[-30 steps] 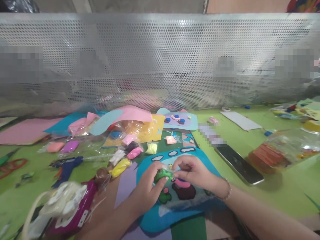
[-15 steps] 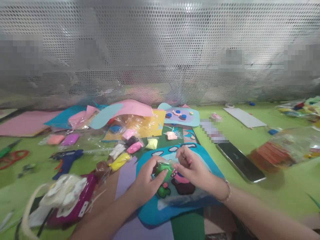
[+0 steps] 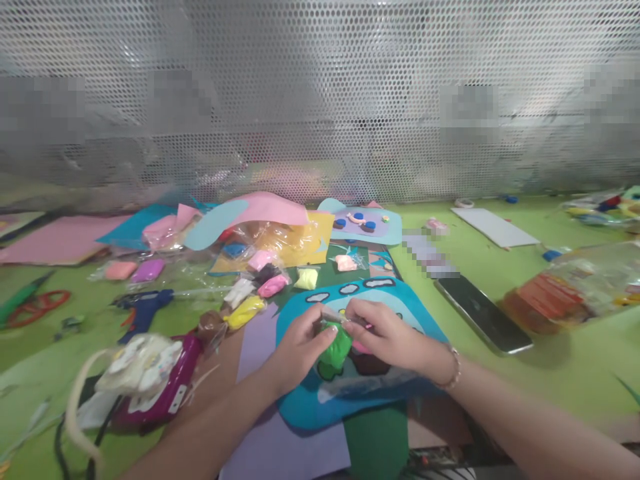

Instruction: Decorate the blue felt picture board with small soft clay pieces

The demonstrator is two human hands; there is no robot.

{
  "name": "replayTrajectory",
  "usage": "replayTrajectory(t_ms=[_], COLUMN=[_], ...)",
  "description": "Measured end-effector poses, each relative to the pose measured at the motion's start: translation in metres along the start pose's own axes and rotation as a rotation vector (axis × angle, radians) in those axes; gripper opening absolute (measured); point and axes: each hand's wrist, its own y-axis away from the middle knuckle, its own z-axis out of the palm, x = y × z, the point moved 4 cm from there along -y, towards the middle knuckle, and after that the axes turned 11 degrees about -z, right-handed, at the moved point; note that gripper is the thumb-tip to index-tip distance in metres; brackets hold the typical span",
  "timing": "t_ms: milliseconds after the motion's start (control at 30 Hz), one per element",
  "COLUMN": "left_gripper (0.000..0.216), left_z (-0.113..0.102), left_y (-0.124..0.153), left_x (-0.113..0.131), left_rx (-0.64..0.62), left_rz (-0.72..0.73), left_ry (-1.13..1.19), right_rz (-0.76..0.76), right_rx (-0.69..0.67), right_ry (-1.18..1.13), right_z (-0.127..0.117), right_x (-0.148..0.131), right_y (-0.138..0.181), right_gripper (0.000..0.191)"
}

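Note:
My left hand (image 3: 299,347) and my right hand (image 3: 387,333) meet over a blue foam board (image 3: 360,393) with clay figures stuck on it. Between them is a lump of green clay in a clear wrapper (image 3: 336,341). The left fingers wrap round the lump from the left. The right thumb and fingers pinch the wrapper's top edge. Several small clay packs, among them a yellow one (image 3: 243,312), a pink one (image 3: 273,286) and a white one (image 3: 239,292), lie just beyond my left hand.
A black phone (image 3: 483,315) lies to the right on the green table (image 3: 560,360). A blue glue gun (image 3: 145,307), red scissors (image 3: 35,307) and a purple bag (image 3: 160,393) lie left. Coloured foam sheets (image 3: 260,223) and a perforated metal screen (image 3: 320,100) stand behind.
My hands stay together on the green clay. The right fingers have shifted onto the wrapper's top edge, and the view has tilted slightly.

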Motion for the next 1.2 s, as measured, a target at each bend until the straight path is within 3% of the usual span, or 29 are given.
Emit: replayTrajectory(t_ms=[133, 467, 700, 933, 1200], left_gripper=[0.030, 0.031, 0.031, 0.028, 0.026], left_z=[-0.004, -0.005, -0.004, -0.001, -0.002], left_y=[-0.002, -0.002, 0.002, 0.007, 0.010], left_x=[-0.003, 0.000, 0.002, 0.008, 0.007], left_rx=[0.052, 0.119, 0.126, 0.140, 0.159], left_rz=[-0.036, 0.014, 0.094, 0.245, 0.308], left_ry=[-0.058, -0.186, -0.287, -0.361, -0.401], right_rz=[0.004, -0.035, -0.042, -0.171, -0.225], right_rx=[-0.027, -0.025, -0.091, -0.052, -0.058], right_ry=[-0.077, -0.107, -0.028, -0.026, 0.007], right_z=[0.003, 0.006, 0.010, 0.010, 0.010], right_x=[-0.001, 0.000, 0.001, -0.010, -0.015], right_y=[-0.001, 0.001, 0.001, 0.001, -0.001], right_gripper=[0.021, 0.018, 0.024, 0.024, 0.025])
